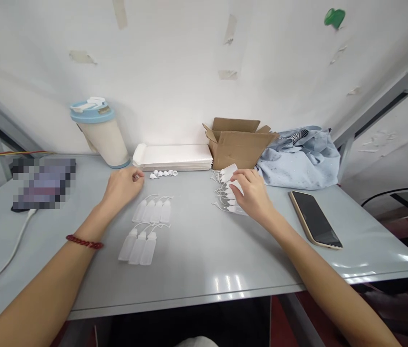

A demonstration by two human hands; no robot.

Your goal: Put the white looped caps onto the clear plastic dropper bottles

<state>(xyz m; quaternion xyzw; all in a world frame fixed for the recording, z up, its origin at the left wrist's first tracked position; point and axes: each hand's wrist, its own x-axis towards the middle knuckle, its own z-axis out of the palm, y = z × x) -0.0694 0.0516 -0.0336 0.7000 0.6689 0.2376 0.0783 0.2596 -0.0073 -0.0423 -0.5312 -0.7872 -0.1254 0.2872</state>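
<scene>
My left hand (123,187) rests at the table's left with its fingers curled together, just left of a short row of small white caps (164,174). Whatever its fingertips might hold is hidden. Over a cluster of small white bottles (230,189) with thin strings, my right hand (251,192) hovers or touches with thumb and fingers apart; it partly covers them. Between my forearms lie two rows of similar translucent bottles, a back row (152,211) and a front row of three (138,248), each with a thin white tube or string at its neck.
A stack of white flat boxes or envelopes (175,156) and an open cardboard box (240,150) stand against the wall. Left of them is a cup with a blue lid (104,137). Light-blue cloth (297,164), a phone (315,219) and a cabled device (46,183) flank the work area.
</scene>
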